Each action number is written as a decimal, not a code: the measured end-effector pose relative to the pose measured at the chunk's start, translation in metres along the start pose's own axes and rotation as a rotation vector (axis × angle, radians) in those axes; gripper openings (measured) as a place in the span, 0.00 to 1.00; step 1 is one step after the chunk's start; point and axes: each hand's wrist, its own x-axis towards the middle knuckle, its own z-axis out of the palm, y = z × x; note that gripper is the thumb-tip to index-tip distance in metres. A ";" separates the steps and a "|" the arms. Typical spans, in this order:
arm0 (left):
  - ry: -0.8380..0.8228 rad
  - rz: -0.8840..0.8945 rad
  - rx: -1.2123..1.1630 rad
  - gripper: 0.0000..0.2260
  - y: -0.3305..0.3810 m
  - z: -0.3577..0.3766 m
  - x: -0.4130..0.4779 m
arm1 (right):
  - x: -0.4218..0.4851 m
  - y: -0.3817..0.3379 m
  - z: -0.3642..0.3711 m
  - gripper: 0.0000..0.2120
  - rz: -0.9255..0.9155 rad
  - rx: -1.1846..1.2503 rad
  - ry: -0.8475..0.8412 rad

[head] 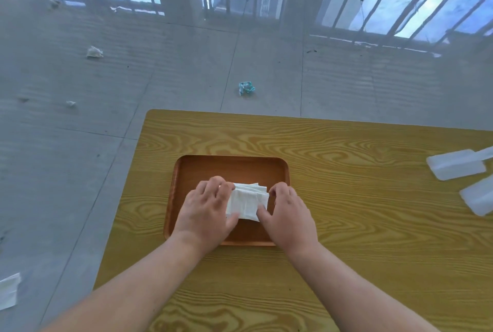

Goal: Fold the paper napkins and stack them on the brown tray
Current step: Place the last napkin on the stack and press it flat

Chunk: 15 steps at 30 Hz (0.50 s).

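A brown wooden tray (232, 169) lies on the yellow wood-grain table (346, 225). In its middle sits a small stack of folded white paper napkins (246, 202), layered edges showing at the far side. My left hand (206, 209) grips the stack's left side, thumb along its near edge. My right hand (286, 214) holds the right side, thumb pressed on the near right corner. The stack's left and right edges are hidden under my fingers.
Two white plastic packs (454, 165) (478, 198) lie at the table's right edge. On the grey floor are a crumpled teal wrapper (246, 88), scraps of paper (94, 52) and a white napkin (9, 290) at the far left. Barred windows stand beyond.
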 end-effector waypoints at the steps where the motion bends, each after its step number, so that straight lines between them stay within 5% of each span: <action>1: -0.032 0.006 0.005 0.29 0.000 0.002 0.001 | -0.001 0.000 0.004 0.18 0.061 0.044 -0.031; 8: -0.229 -0.388 -0.119 0.46 0.000 0.001 0.028 | 0.019 -0.011 0.007 0.30 0.326 0.429 -0.117; 11: -0.279 -0.732 -0.368 0.43 -0.007 0.000 0.035 | 0.026 -0.017 0.004 0.30 0.418 0.511 -0.115; 15: -0.341 -0.840 -0.712 0.35 -0.012 0.002 0.040 | 0.031 -0.026 0.004 0.29 0.433 0.633 -0.229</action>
